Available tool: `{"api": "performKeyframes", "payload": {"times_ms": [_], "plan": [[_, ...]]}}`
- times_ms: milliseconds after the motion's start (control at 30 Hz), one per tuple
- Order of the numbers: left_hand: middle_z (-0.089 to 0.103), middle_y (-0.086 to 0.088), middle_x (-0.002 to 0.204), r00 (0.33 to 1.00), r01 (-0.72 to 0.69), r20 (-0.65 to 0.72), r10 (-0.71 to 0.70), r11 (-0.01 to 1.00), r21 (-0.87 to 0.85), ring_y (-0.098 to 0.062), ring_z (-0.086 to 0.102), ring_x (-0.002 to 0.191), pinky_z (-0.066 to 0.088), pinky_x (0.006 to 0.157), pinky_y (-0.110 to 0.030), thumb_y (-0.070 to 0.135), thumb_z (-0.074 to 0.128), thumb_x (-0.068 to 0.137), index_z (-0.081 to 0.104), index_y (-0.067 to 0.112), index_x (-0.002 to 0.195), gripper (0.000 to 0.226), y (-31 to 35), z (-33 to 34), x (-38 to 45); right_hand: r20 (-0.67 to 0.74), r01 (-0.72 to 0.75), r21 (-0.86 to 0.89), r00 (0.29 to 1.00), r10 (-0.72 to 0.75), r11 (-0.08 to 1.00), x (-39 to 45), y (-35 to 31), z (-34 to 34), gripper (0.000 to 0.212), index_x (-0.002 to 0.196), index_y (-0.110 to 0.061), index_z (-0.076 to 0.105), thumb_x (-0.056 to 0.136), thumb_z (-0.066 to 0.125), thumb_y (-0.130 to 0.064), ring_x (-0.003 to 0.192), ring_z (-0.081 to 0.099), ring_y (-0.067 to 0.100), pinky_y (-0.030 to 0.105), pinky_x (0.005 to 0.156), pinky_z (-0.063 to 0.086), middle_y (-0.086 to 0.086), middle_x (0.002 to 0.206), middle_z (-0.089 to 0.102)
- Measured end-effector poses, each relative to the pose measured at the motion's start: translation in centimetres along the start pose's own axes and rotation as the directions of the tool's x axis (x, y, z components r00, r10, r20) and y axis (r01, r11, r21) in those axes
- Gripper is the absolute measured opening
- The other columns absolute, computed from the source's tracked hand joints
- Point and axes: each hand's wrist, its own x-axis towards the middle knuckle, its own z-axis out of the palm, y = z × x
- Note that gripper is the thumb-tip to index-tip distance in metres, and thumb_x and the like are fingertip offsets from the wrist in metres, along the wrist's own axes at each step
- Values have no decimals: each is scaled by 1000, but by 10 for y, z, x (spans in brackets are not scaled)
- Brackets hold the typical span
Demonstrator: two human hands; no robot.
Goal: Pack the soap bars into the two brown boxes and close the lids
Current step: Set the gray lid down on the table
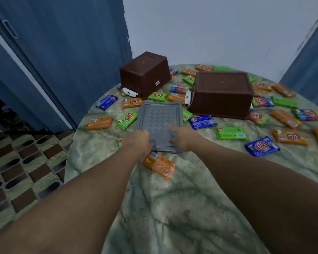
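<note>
Two brown boxes stand upside down on the round marble table (pixel 173 208): the left brown box (pixel 145 74) at the back, the right brown box (pixel 222 92) further right. A grey lid (pixel 159 121) lies flat between them, nearer me. My left hand (pixel 140 142) grips the lid's near left edge with curled fingers. My right hand (pixel 182 137) rests on the lid's near right part, fingers extended. Several wrapped soap bars in orange, green and blue lie scattered around, one orange soap bar (pixel 159 165) just below the lid.
The table edge (pixel 70 153) curves at the left above a patterned tiled floor (pixel 22 171). Blue curtains (pixel 62 52) hang at the left and a white wall stands behind. White latches (pixel 129 92) stick out from the boxes' lower edges.
</note>
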Motion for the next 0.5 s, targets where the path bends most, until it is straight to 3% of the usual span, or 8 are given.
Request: {"api": "performKeyframes", "payload": {"times_ms": [133, 300, 400, 500], "plan": [[67, -9, 107, 1000, -3, -11, 3, 1000, 2, -28, 64, 98, 55, 81, -38, 40, 57, 96, 63, 18, 101, 23, -10, -1, 12, 4, -17, 20, 1000, 17, 1000, 12, 6, 12, 69, 160, -39, 22, 100, 58, -41, 136, 43, 36, 45, 109, 44, 17, 154, 33], [66, -6, 104, 998, 59, 5, -59, 998, 6, -28, 65, 96, 55, 80, -36, 42, 58, 95, 63, 19, 99, 24, -15, 5, 26, 2, -77, 79, 997, 77, 994, 26, 11, 26, 69, 159, -39, 26, 98, 60, -40, 135, 45, 36, 44, 108, 47, 13, 157, 30], [62, -6, 100, 992, 106, 67, -104, 994, -28, -30, 64, 97, 48, 73, -32, 44, 57, 94, 60, 19, 95, 25, -14, 16, 33, -28, -153, 111, 987, 157, 982, 34, 11, 30, 66, 157, -38, 30, 98, 59, -37, 126, 50, 34, 43, 104, 49, 14, 150, 35], [59, 0, 77, 975, 167, 177, -137, 971, -173, -20, 59, 72, 42, 59, -27, 45, 67, 86, 63, 15, 89, 30, -11, 30, 39, -46, -249, 298, 960, 275, 922, 41, 5, 33, 71, 157, -38, 23, 97, 60, -27, 124, 52, 37, 45, 102, 49, 16, 144, 36]]}}
